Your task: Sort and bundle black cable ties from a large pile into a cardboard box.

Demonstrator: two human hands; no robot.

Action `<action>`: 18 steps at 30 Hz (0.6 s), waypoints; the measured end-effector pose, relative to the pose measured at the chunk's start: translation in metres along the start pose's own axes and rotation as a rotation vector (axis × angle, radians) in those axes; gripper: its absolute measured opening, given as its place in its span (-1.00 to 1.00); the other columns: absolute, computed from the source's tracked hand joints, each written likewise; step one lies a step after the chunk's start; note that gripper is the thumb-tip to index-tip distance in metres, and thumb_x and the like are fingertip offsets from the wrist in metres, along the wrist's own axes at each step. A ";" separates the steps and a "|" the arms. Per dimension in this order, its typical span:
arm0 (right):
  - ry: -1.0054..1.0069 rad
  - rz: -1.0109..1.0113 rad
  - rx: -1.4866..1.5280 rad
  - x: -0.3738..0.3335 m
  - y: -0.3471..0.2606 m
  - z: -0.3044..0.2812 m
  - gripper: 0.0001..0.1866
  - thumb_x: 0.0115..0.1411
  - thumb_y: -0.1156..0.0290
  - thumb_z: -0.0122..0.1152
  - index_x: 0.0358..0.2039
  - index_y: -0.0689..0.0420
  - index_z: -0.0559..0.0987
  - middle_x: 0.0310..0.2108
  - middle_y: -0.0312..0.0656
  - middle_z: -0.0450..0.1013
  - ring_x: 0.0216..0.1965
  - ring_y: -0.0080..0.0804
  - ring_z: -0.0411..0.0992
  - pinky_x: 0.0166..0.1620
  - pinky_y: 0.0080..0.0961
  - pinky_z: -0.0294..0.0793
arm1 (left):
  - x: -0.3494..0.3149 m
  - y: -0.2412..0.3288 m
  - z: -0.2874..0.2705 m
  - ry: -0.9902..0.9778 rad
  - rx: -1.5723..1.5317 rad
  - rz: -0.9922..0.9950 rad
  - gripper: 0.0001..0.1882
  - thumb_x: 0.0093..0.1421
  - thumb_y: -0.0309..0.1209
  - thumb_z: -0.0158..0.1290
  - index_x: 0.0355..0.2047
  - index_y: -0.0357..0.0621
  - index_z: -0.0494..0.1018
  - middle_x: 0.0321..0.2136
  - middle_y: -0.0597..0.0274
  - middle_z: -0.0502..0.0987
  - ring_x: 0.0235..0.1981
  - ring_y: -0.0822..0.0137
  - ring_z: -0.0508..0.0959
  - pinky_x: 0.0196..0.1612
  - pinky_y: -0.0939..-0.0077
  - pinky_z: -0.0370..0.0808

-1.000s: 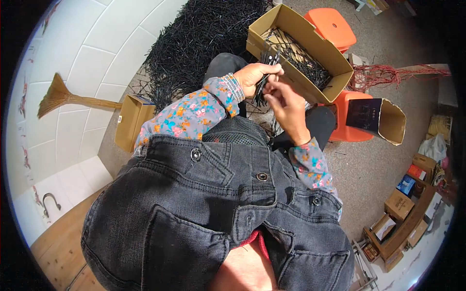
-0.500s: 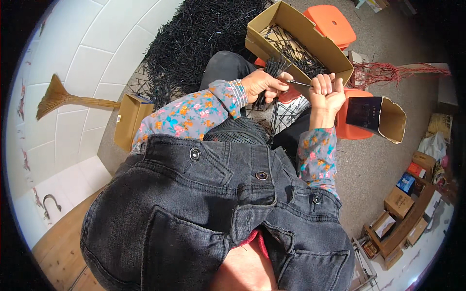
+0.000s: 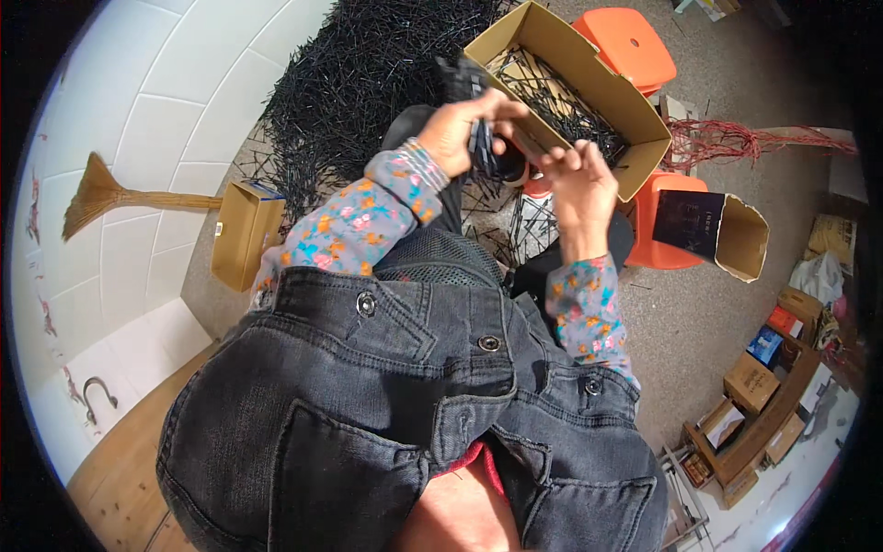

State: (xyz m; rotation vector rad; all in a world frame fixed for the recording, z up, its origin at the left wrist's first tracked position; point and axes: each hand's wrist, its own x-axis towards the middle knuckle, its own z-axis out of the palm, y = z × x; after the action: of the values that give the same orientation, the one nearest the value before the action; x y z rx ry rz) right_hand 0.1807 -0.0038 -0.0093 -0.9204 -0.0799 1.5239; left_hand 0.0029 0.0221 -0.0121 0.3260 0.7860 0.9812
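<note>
My left hand [image 3: 451,136] is closed round a bundle of thin black sticks [image 3: 480,145], whose far ends look smeared by motion. Close by on the right, my right hand [image 3: 586,195] is raised at the near wall of an open cardboard box [image 3: 635,110]. Its fingers are bent and blurred, so whether they pinch anything is not clear. Loose black sticks [image 3: 552,97] lie inside that box. More of the same sticks [image 3: 532,225] are scattered below and between my hands, around my legs.
A big heap of black sticks [image 3: 359,83] spreads at the far left. Orange stools [image 3: 635,51] stand beyond and right of the box; a dark open carton [image 3: 743,237] rests on the nearer one. Red strands [image 3: 736,138] lie right. A broom [image 3: 97,196] and small carton [image 3: 244,235] are left.
The bundle in my left hand has moved left and away from me, turning as it went. My right hand has shifted slightly left and nearer; the thin stick it gripped no longer shows clearly.
</note>
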 end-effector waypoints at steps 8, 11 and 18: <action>-0.248 -0.136 -1.247 0.122 -0.052 -0.030 -0.75 0.15 0.28 0.05 -0.37 0.23 0.52 -0.59 -0.25 0.41 -0.57 -0.37 0.39 -0.44 -0.44 0.42 | 0.009 0.022 -0.059 -0.355 -0.234 -0.146 -0.74 0.28 -0.15 -0.19 -0.30 -0.04 0.34 -0.77 0.55 0.11 -0.73 0.57 0.17 -0.64 0.62 0.24; -0.502 -0.185 -1.662 0.167 -0.031 -0.039 -0.69 0.09 0.22 0.11 -0.36 0.25 0.52 -0.57 -0.18 0.43 -0.55 -0.30 0.41 -0.43 -0.37 0.42 | 0.010 0.024 -0.064 -0.434 -0.253 -0.215 -0.75 0.29 -0.16 -0.20 -0.29 -0.04 0.32 -0.77 0.55 0.08 -0.76 0.59 0.13 -0.66 0.63 0.20; -0.674 -0.410 -2.362 0.213 0.040 -0.030 -0.55 -0.03 0.07 0.19 -0.31 0.21 0.56 -0.33 -0.04 0.43 -0.24 -0.12 0.40 -0.20 -0.22 0.41 | 0.019 0.029 -0.070 -0.437 -0.271 -0.277 -0.77 0.27 -0.20 -0.14 -0.35 -0.09 0.33 -0.78 0.57 0.06 -0.77 0.63 0.11 -0.70 0.66 0.14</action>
State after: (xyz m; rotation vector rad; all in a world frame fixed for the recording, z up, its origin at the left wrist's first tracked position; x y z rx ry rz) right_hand 0.1896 0.1582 -0.1555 -1.6966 -2.7300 0.6105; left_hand -0.0597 0.0474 -0.0518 0.1795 0.2847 0.7078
